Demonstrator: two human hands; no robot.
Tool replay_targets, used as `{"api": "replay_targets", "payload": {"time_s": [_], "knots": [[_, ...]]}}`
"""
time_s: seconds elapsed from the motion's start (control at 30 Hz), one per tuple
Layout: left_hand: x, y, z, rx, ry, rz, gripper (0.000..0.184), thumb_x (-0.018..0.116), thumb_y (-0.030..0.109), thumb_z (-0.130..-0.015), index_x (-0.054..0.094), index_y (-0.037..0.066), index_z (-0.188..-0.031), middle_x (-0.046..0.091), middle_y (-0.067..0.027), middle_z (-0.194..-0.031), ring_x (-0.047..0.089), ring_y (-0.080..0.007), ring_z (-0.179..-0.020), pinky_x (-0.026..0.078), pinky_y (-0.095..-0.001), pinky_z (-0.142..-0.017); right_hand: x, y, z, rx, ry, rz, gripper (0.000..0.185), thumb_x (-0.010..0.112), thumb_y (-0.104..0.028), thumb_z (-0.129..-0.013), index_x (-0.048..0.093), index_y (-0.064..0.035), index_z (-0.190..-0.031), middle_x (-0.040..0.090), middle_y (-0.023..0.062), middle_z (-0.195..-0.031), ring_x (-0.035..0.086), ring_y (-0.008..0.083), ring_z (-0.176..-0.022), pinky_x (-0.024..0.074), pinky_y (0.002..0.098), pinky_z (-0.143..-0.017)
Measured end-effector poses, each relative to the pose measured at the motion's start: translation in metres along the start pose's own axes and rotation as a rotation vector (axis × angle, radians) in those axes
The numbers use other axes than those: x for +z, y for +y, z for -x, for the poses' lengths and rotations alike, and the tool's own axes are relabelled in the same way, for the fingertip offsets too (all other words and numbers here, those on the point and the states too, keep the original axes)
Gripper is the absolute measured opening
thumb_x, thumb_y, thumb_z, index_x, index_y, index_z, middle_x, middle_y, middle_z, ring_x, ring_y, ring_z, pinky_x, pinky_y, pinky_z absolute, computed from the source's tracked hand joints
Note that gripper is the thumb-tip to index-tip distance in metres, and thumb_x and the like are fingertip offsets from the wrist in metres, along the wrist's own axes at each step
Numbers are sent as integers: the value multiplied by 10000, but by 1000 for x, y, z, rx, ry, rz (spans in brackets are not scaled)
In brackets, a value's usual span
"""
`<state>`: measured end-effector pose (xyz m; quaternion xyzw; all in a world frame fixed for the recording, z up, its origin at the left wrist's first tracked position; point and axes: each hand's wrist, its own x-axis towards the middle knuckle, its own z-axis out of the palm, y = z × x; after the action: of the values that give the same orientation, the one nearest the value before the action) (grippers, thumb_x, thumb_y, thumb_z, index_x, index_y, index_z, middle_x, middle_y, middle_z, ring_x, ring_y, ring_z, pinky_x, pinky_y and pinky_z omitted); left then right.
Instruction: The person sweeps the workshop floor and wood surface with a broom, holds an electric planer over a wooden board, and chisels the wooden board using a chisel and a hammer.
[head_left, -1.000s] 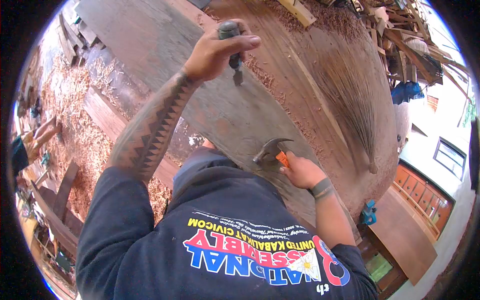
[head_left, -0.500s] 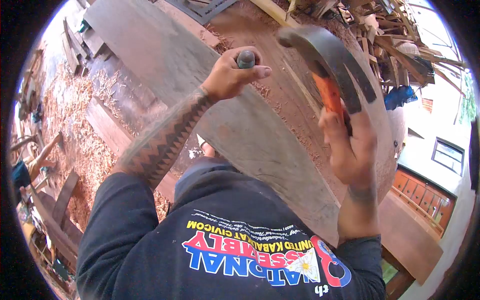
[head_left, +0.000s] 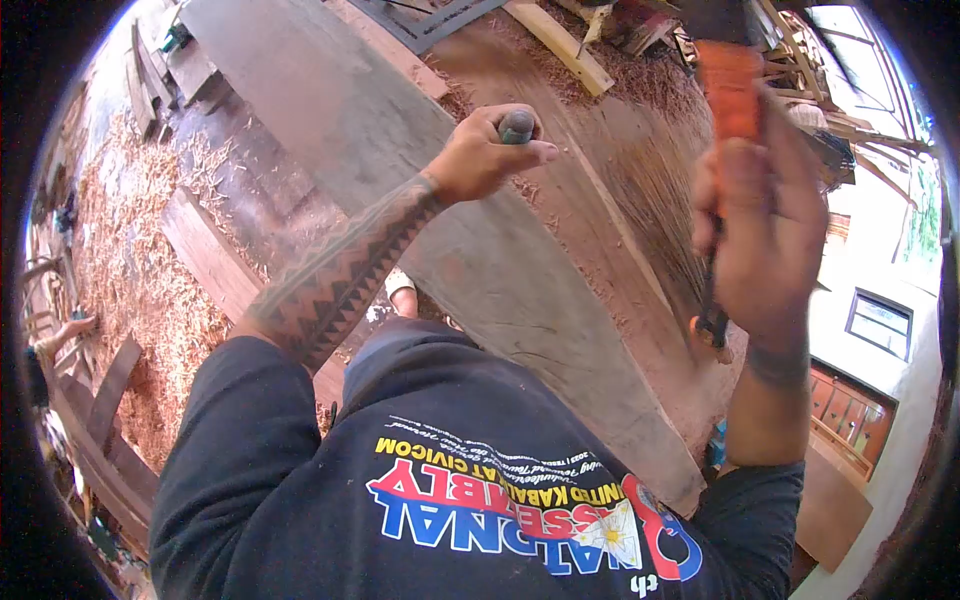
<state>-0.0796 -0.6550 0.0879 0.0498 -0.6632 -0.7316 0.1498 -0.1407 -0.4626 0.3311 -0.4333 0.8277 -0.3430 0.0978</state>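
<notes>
My left hand [head_left: 480, 158] is closed around an upright tool that looks like a chisel [head_left: 516, 125]. Only the rounded butt of its handle shows above my fist; the blade is hidden below. Under that hand runs a long, wide grey-brown wooden board [head_left: 520, 285]. At the right, my right hand [head_left: 765, 225] grips a claw hammer [head_left: 730, 88] by its orange and black handle. The hammer is raised, with its dark head blurred at the top edge of the view, apart from the chisel.
Wood shavings [head_left: 130, 250] cover the ground at the left, where a narrow plank [head_left: 210, 250] lies. A bare foot [head_left: 402, 295] shows beside the board. Scrap timber is piled at the upper right, and a metal frame [head_left: 430, 25] lies at the top.
My right hand has swung the hammer up and to the right, away from the chisel. My left hand keeps its hold, appearing slightly further right.
</notes>
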Motion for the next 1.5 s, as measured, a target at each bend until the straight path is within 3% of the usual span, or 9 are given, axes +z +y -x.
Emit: {"api": "replay_targets", "payload": {"time_s": [0.27,0.33,0.5,0.83,1.03,1.23,1.3,1.43,1.5], "knots": [[4,6,2,-27,-17,-57,324,851,278,-917,608,82,-830,520,44,-743,471,-74,-668,408,-283,-618,-26,-16,-18,274,-230,67,413,573,-200,-1099,578,-40,-1480,681,139,-948,649,236,-840,509,366,-790],[4,5,1,-15,0,-37,330,849,285,-915,602,85,-826,515,44,-742,463,-77,-662,405,-283,-614,-15,-14,-15,145,-36,-113,437,565,-216,-1124,563,-49,-1528,556,-39,-758,484,33,-585,418,211,-533],[3,-2,-1,-53,-28,-104,348,850,339,-901,655,52,-873,565,3,-737,530,-112,-683,470,-328,-639,-3,23,-25,100,-351,89,415,567,-201,-1116,590,-86,-1513,567,-18,-755,499,46,-577,414,228,-523],[-58,-49,-25,-135,247,609,152,732,116,-930,588,74,-952,567,-15,-749,562,-152,-651,479,-320,-615,-11,14,-21,312,-163,-69,386,549,-300,-1137,638,-79,-1441,595,0,-733,539,59,-546,437,223,-501],[-57,-55,-25,-89,229,625,175,757,141,-915,595,75,-919,576,-39,-692,589,-164,-605,520,-359,-588,12,17,-107,-22,-124,5,408,580,-278,-1121,622,-37,-1447,594,-11,-703,524,52,-511,418,233,-460],[-58,-50,-22,-115,216,594,160,738,136,-928,587,86,-910,568,-14,-736,557,-144,-647,465,-316,-620,73,11,-178,-336,-651,651,417,498,-354,-1147,706,-11,-1263,747,189,-1029,723,293,-947,577,411,-953],[-58,-49,-22,-142,221,580,168,742,145,-923,586,88,-897,568,-16,-734,556,-148,-641,468,-320,-618,67,10,-219,-1116,-585,790,397,509,-345,-1141,693,-21,-1278,738,194,-1017,729,280,-956,594,393,-903],[-63,-55,-23,-145,253,618,174,741,154,-922,583,90,-882,565,-29,-710,567,-168,-626,491,-348,-611,57,-60,-214,-171,-644,489,361,514,-312,-1123,658,-55,-1331,740,172,-958,740,253,-942,604,340,-788],[-67,-60,-26,-144,244,632,173,736,154,-926,583,88,-878,565,-33,-705,573,-175,-624,498,-358,-610,78,-50,-220,-87,-565,407,390,513,-343,-1120,640,-63,-1361,751,169,-947,747,270,-890,604,342,-757]]}}
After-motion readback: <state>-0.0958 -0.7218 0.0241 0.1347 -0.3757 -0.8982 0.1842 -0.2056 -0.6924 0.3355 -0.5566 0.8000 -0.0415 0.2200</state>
